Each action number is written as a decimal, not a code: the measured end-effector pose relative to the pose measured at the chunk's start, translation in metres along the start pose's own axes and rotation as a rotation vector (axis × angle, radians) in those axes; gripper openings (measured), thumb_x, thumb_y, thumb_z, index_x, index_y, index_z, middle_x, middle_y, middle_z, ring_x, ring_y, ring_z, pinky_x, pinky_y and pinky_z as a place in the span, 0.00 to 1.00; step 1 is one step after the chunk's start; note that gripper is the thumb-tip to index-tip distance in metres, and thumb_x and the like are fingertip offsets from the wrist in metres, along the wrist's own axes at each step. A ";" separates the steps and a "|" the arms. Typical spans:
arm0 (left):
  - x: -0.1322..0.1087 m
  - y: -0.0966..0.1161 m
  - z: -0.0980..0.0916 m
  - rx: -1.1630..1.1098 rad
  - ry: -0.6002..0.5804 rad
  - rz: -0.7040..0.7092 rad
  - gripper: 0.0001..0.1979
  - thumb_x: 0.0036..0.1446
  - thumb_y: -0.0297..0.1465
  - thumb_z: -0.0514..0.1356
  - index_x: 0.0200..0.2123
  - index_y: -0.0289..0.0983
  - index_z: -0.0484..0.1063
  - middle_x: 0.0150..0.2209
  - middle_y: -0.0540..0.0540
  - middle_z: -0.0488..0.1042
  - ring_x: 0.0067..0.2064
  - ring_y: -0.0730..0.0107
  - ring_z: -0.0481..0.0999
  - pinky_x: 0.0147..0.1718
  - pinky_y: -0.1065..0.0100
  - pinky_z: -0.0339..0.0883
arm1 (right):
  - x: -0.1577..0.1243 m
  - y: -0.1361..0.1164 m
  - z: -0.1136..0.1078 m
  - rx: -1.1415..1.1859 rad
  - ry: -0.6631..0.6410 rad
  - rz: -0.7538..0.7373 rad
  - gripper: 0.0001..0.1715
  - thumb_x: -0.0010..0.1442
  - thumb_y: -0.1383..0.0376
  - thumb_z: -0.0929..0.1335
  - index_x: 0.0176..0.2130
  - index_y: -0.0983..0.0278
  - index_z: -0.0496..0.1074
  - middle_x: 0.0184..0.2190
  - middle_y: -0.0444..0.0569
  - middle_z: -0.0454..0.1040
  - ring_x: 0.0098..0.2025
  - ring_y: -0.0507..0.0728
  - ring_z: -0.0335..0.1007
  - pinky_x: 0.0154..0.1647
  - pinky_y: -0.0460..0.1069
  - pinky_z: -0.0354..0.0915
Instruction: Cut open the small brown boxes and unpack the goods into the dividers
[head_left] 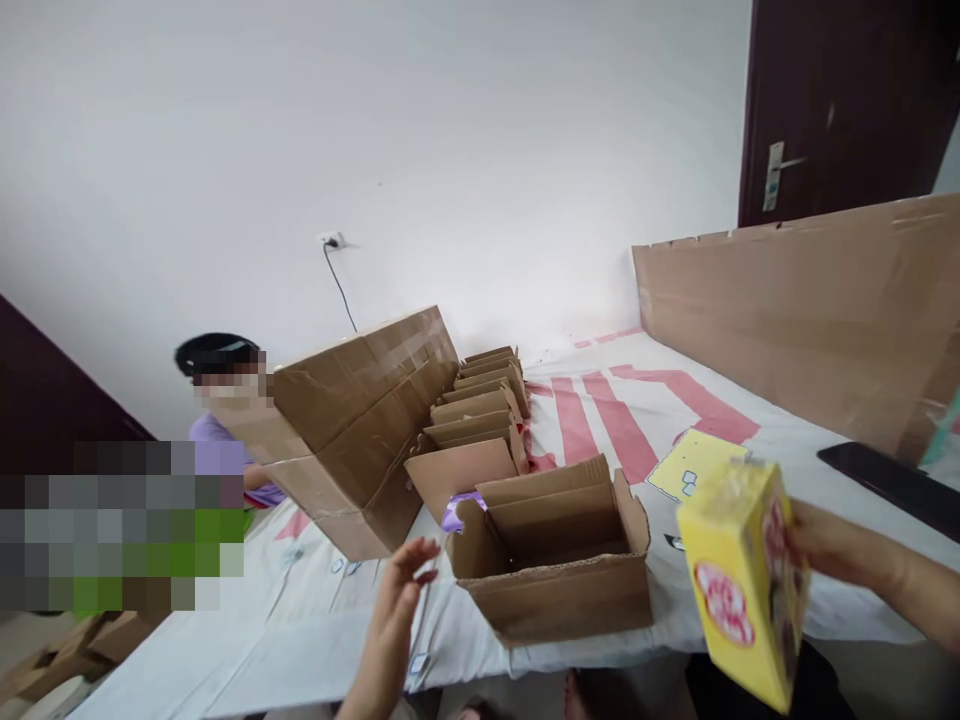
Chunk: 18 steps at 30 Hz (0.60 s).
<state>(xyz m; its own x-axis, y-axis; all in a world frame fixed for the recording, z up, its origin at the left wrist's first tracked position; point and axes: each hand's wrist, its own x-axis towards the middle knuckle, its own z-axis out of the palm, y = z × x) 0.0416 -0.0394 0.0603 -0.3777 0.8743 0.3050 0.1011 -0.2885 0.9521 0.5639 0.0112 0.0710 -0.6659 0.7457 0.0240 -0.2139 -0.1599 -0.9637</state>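
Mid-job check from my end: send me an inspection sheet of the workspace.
Surface: white cloth with red stripes, wrinkled.
Job's things: yellow box, held right of an open carton; more cartons in a row behind.
Clutter: yellow card, dark slab, purple packet.
Hands: left hand beside the open carton, fingers partly curled, nothing seen in it; right hand grips the yellow box.
Cables: black cable from wall socket, disappearing behind large cardboard box.
Surroundings: cardboard panel, door, another person at left.
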 end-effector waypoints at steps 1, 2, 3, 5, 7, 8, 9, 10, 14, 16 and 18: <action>-0.009 -0.022 -0.001 0.004 -0.026 -0.064 0.41 0.34 0.57 0.67 0.48 0.38 0.70 0.49 0.37 0.74 0.53 0.46 0.72 0.45 0.55 0.69 | -0.005 0.015 0.006 0.013 -0.035 0.062 0.32 0.46 0.47 0.76 0.43 0.65 0.77 0.38 0.58 0.80 0.42 0.64 0.78 0.45 0.54 0.70; -0.017 -0.039 0.001 0.000 -0.060 -0.118 0.46 0.26 0.57 0.70 0.48 0.38 0.70 0.49 0.35 0.74 0.53 0.42 0.72 0.46 0.52 0.69 | -0.005 0.027 0.016 0.029 -0.064 0.099 0.32 0.45 0.48 0.77 0.44 0.64 0.76 0.38 0.58 0.80 0.42 0.64 0.78 0.45 0.54 0.70; -0.025 -0.052 0.006 -0.007 -0.089 -0.130 0.48 0.22 0.56 0.71 0.48 0.38 0.70 0.51 0.35 0.73 0.55 0.40 0.70 0.49 0.51 0.68 | -0.001 0.036 0.028 0.041 -0.093 0.118 0.32 0.44 0.50 0.78 0.45 0.64 0.76 0.39 0.58 0.80 0.43 0.65 0.78 0.46 0.55 0.70; -0.038 -0.063 0.021 -0.002 -0.191 -0.126 0.48 0.23 0.51 0.73 0.50 0.37 0.68 0.53 0.35 0.72 0.58 0.41 0.68 0.55 0.50 0.64 | 0.016 0.046 0.056 0.063 -0.162 0.117 0.33 0.44 0.55 0.79 0.47 0.64 0.73 0.41 0.58 0.79 0.45 0.65 0.77 0.46 0.55 0.70; -0.047 -0.060 0.035 0.067 -0.204 -0.129 0.43 0.28 0.47 0.74 0.50 0.36 0.68 0.51 0.35 0.74 0.57 0.44 0.70 0.55 0.52 0.64 | 0.039 0.051 0.082 0.089 -0.220 0.078 0.35 0.44 0.57 0.79 0.49 0.65 0.70 0.42 0.58 0.78 0.46 0.64 0.77 0.46 0.55 0.71; -0.050 -0.056 0.038 0.123 -0.162 -0.140 0.40 0.31 0.45 0.73 0.49 0.36 0.68 0.49 0.36 0.75 0.55 0.45 0.72 0.54 0.52 0.66 | 0.051 0.053 0.093 0.099 -0.225 0.045 0.36 0.44 0.57 0.79 0.50 0.66 0.69 0.43 0.58 0.78 0.46 0.64 0.76 0.47 0.57 0.71; -0.052 -0.052 0.039 0.181 -0.093 -0.152 0.38 0.33 0.45 0.73 0.47 0.35 0.68 0.47 0.37 0.76 0.52 0.47 0.74 0.51 0.52 0.68 | 0.062 0.055 0.103 0.103 -0.213 0.008 0.37 0.44 0.58 0.79 0.50 0.66 0.67 0.43 0.57 0.78 0.47 0.64 0.76 0.47 0.57 0.71; -0.053 -0.049 0.036 0.232 -0.013 -0.161 0.36 0.33 0.44 0.72 0.45 0.35 0.68 0.45 0.38 0.77 0.50 0.48 0.75 0.49 0.53 0.69 | 0.072 0.058 0.112 0.105 -0.195 -0.025 0.37 0.44 0.58 0.79 0.49 0.66 0.66 0.43 0.57 0.78 0.47 0.64 0.75 0.48 0.58 0.70; -0.047 -0.050 -0.003 0.302 0.193 -0.196 0.34 0.28 0.46 0.73 0.38 0.35 0.68 0.35 0.40 0.78 0.40 0.50 0.78 0.39 0.55 0.73 | 0.109 0.083 0.140 0.146 -0.179 -0.077 0.37 0.41 0.59 0.81 0.46 0.66 0.65 0.44 0.56 0.77 0.47 0.64 0.75 0.49 0.60 0.70; -0.043 -0.053 -0.027 0.285 0.222 -0.192 0.36 0.30 0.46 0.72 0.42 0.35 0.68 0.33 0.43 0.77 0.38 0.51 0.78 0.37 0.55 0.74 | 0.124 0.099 0.152 0.190 -0.200 -0.082 0.39 0.39 0.59 0.81 0.45 0.66 0.64 0.43 0.55 0.77 0.46 0.63 0.75 0.48 0.60 0.71; -0.042 -0.056 -0.047 0.282 0.275 -0.144 0.42 0.33 0.47 0.71 0.52 0.38 0.63 0.40 0.42 0.76 0.45 0.48 0.78 0.42 0.52 0.74 | 0.135 0.114 0.160 0.226 -0.200 -0.099 0.40 0.38 0.58 0.81 0.44 0.66 0.63 0.42 0.54 0.77 0.46 0.63 0.75 0.47 0.59 0.71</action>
<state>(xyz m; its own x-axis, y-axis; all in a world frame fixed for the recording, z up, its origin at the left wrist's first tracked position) 0.0087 -0.0780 -0.0069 -0.6340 0.7500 0.1883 0.2635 -0.0193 0.9645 0.3356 -0.0096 0.0073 -0.7565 0.6262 0.1887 -0.4236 -0.2493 -0.8709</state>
